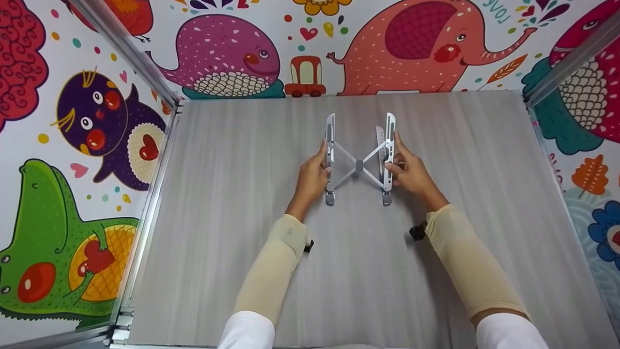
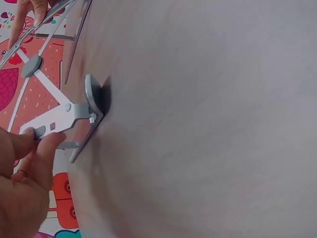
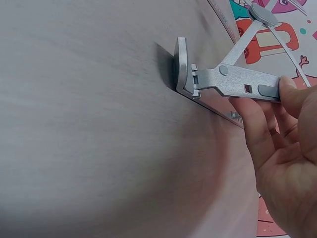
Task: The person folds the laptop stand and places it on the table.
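Head view: folding metal stand point(image 1: 359, 166) is at approx. mid-tbl, toward the far half of the wood-grain tabletop point(image 1: 232, 232), its X of struts spread b/w two side rails. L hand point(image 1: 312, 179) pinches the left rail point(image 1: 330, 128) from outside; R hand point(image 1: 414, 174) pinches the right rail point(image 1: 390, 128) same way, thumb toward the near side. Both hands are closed only to rail thickness, palms off the metal. Rails look roughly parallel. Best handling IMO: equal pull/push both sides, hands level w/ each other, so the X doesn't skew.

L wrist view: thumb + fingers of L hand grip the rail edge near its oval pad point(image 2: 39, 132), not far from the end w/ the upturned lip point(image 2: 91, 94). Round hub point(image 2: 32, 66) sits b/w the rails, clear of fingers. Lower leg point(image 2: 85, 143) seems to rest on the tbl, tho exact contact is hard to tell. Fingertips are best kept off the strut pivot, a likely pinch pt.

R wrist view: R hand has its rail b/w thumb & fingers beside the matching oval pad point(image 3: 269, 90); remaining fingers curl beneath. The hinged lip point(image 3: 181, 64) stands up at the rail's end, apart from the fingers. Light grip s/b enough; any twist would prob. load the hinge, so steady, straight pressure suits.
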Demonstrator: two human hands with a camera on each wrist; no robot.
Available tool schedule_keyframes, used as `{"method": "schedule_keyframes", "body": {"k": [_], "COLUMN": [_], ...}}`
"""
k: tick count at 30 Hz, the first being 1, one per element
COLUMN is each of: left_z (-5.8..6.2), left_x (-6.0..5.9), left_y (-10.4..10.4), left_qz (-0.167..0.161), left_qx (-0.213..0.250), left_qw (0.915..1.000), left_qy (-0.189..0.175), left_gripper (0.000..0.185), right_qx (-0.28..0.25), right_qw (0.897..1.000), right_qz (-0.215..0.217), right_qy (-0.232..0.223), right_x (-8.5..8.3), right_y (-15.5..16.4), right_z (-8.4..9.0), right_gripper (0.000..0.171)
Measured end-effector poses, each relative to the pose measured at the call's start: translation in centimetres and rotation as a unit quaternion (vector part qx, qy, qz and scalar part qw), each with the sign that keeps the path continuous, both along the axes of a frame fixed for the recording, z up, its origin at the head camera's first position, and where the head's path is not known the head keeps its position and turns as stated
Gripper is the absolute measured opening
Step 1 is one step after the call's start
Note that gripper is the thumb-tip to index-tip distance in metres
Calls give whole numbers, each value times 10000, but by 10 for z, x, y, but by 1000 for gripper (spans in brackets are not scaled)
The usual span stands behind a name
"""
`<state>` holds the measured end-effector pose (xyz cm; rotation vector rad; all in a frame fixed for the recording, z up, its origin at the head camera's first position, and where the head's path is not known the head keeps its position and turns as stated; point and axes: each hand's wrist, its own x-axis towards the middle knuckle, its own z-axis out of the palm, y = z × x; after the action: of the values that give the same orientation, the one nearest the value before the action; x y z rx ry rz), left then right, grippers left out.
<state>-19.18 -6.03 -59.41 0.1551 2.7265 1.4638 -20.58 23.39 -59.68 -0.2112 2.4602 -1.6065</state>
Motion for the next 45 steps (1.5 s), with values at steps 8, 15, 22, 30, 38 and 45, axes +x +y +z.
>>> {"method": "schedule_keyframes", "body": {"k": [8,15,22,30,38,45], "left_z": [0,-2,-1,-1,1,-2], "left_x": [0,-1,1,1,0,-1], "left_y": [5,6,11,18,23,29], "left_qz": [29,109,129,104,37,39], "left_qx": [-19,-64,-73,-95,-135,-120], "left_qw": [10000,9998,9998,9999,9999,9998], "left_qy": [52,122,106,46,41,130], "left_gripper": [83,82,82,82,82,80], "right_qx": [-34,-35,-87,16,-120,-246], "right_qw": [9999,10000,9999,9996,9999,9996], "right_qz": [-54,0,5,-127,-72,-85], "right_qy": [85,14,-131,-243,-22,-108], "right_x": [1,0,-2,0,0,4], "right_y": [-1,-6,-9,-16,-23,-33], "right_z": [-2,-1,-1,1,-2,2], "right_gripper": [96,96,94,97,98,96]}}
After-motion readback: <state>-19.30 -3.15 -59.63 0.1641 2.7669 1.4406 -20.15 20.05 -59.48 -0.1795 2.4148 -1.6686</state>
